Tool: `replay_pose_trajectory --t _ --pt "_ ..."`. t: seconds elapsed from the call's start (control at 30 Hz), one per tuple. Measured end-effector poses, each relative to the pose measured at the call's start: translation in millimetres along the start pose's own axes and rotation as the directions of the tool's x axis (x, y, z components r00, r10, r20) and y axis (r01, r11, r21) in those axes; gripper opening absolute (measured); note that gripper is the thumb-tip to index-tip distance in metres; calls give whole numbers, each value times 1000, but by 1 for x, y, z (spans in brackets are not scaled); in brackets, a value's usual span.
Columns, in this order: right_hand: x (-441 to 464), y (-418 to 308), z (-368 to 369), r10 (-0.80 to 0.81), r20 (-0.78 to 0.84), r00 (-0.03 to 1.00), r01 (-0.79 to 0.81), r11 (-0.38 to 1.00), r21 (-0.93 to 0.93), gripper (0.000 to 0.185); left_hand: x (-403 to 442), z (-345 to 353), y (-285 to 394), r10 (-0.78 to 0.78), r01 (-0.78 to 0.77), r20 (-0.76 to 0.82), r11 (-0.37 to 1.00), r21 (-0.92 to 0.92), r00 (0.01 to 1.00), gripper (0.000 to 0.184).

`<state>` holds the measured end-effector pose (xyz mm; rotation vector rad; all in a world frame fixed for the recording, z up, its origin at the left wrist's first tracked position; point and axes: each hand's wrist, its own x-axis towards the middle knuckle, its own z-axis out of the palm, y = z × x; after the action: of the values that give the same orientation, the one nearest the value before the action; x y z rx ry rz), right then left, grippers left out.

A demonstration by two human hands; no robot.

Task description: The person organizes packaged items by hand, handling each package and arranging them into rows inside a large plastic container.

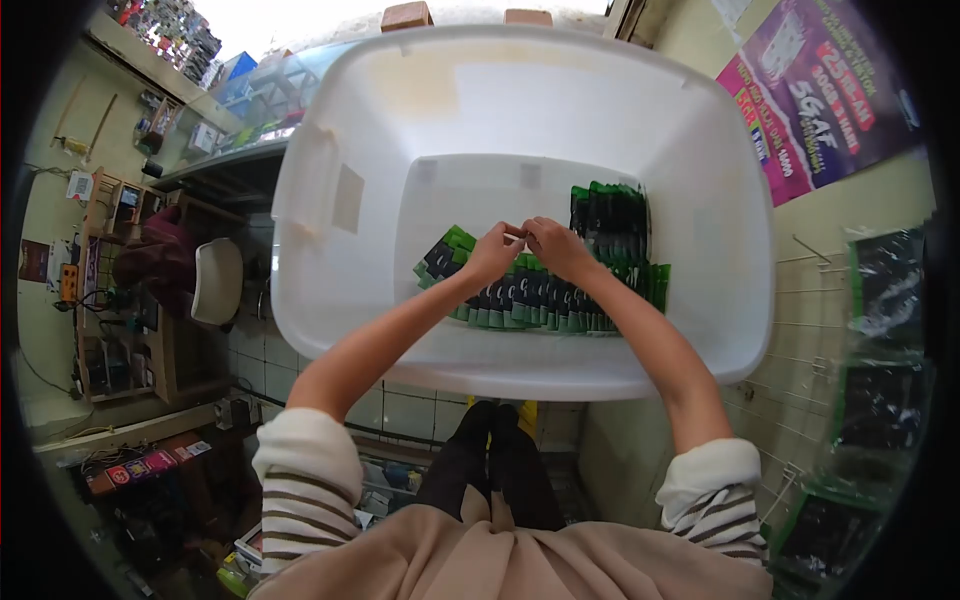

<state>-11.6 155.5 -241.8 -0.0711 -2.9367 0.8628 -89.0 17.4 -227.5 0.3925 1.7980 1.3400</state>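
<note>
My left hand [494, 253] and my right hand [559, 249] meet over the middle of a large white plastic tub [345, 275]. Both have their fingertips pinched together, and a small pale bit shows between them, too little to name. Just below my hands, a row of green-and-black packets [515, 303] overlaps along the near side of the tub floor. More of the same kind form an upright stack [608, 222] beyond my right hand. At the row's left end, several packets [447, 252] fan out at a slant beside my left hand. My wrists partly cover the row.
Packaged dark goods [885, 290] hang on a wire rack at the right, below a purple poster [815, 100]. A glass display case [270, 100] stands behind the tub on the left. Further left are a white chair [217, 281] and a person in a dark red top [160, 250].
</note>
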Motion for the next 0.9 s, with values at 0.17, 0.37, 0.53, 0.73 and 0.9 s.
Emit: replay_pose_trajectory --t 0.17,0.37,0.53,0.73,0.9 --pt "2 70 83 142 262 955 -65 957 -281 27 58 22 -98 60 39 -109 677 735 992 37" --pt "-3 99 135 120 285 951 -51 970 -238 23 85 46 -144 72 42 -121 667 744 990 33" --pt "1 103 132 -39 140 989 65 981 -183 9 91 43 -145 25 55 -95 656 753 995 27" --pt "4 61 72 -209 -14 978 206 971 -123 7 71 31 -103 127 1 -136 728 686 982 24" --pt "-4 0 -14 -207 -184 961 189 976 -112 12 18 17 -8 276 -221 -94 895 388 957 21"
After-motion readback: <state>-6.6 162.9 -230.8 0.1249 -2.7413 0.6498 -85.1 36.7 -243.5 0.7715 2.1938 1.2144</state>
